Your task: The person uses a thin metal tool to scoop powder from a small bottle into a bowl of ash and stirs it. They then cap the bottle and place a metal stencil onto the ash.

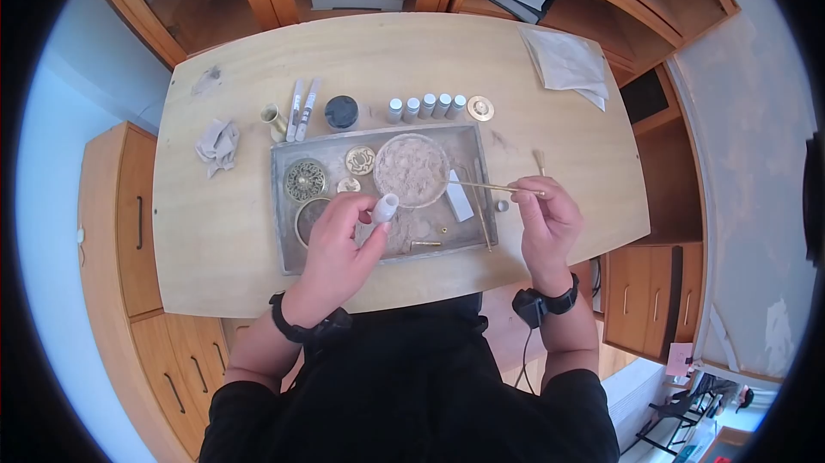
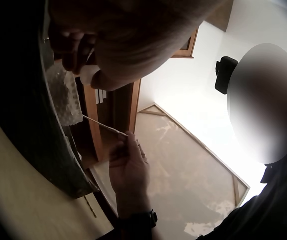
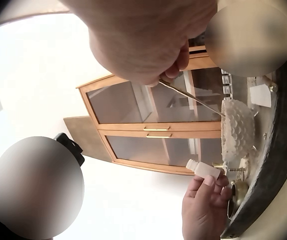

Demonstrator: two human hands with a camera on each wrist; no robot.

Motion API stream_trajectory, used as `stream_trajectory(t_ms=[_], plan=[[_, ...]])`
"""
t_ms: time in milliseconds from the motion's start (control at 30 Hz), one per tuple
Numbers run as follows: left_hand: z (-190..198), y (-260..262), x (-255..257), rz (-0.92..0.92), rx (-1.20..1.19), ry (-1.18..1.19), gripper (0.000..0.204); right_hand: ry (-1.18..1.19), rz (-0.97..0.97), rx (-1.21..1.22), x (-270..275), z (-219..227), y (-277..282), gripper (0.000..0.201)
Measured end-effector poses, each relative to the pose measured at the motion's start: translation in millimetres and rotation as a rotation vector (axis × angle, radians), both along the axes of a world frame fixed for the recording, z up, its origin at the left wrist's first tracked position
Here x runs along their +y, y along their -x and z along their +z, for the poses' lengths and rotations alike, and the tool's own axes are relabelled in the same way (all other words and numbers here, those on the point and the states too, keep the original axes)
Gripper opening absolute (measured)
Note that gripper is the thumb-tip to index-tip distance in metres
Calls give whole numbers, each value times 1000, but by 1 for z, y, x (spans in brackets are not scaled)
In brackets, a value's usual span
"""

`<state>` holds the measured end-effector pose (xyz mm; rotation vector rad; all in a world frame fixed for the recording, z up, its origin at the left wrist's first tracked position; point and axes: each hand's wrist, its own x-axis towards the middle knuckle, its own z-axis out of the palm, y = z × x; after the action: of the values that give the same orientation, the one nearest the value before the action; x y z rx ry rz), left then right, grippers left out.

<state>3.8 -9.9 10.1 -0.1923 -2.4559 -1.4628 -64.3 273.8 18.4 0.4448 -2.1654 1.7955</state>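
Observation:
My left hand (image 1: 335,244) holds a small white bottle (image 1: 386,208) between thumb and fingers, above the near middle of the grey tray (image 1: 278,231). The bottle's threaded neck (image 3: 191,164) is uncapped in the right wrist view. With my right hand (image 1: 552,218) I pinch a thin brass rod (image 1: 494,186) to the right of the tray. The rod slants left, its tip at the rim of a round white bowl (image 3: 238,132) with a bumpy outer wall. Greyish powder (image 1: 412,169) fills the bowl, its surface uneven.
On the tray lie a pierced brass lid (image 1: 306,180), a brass disc (image 1: 360,160), a white block (image 1: 460,196) and a thin brass stick (image 1: 481,220). Behind it stand several small capped bottles (image 1: 428,105) and a dark round jar (image 1: 341,112). A small grey cap (image 1: 502,205) sits right of the tray.

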Motion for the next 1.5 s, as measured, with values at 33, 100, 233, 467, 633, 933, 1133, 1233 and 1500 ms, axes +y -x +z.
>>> stream_trajectory(t_ms=[33,100,233,467,633,933,1133,1233,1500], plan=[[0,1,0,0,4,1,30,32,-14,-11,-1,-1,0,11],[3,1,2,9,-4,15,29,97,-39,-32,-2,-3,0,11],[5,3,0,-11,-5,55,27,159,-69,-104,-2,-7,2,12],[2,3,2,4,-29,82,28,135,-101,-104,-4,-6,4,14],[2,3,2,5,-37,77,27,117,-68,-100,-6,-9,2,14],[2,5,0,10,-9,85,27,255,-103,-206,-8,-10,11,17],[-3,7,1,-1,-32,104,28,390,-5,-169,-12,9,11,14],[-4,7,2,6,-29,93,28,335,26,-156,-15,20,8,13],[-3,5,2,16,-15,115,28,152,99,-143,-19,35,7,13]])
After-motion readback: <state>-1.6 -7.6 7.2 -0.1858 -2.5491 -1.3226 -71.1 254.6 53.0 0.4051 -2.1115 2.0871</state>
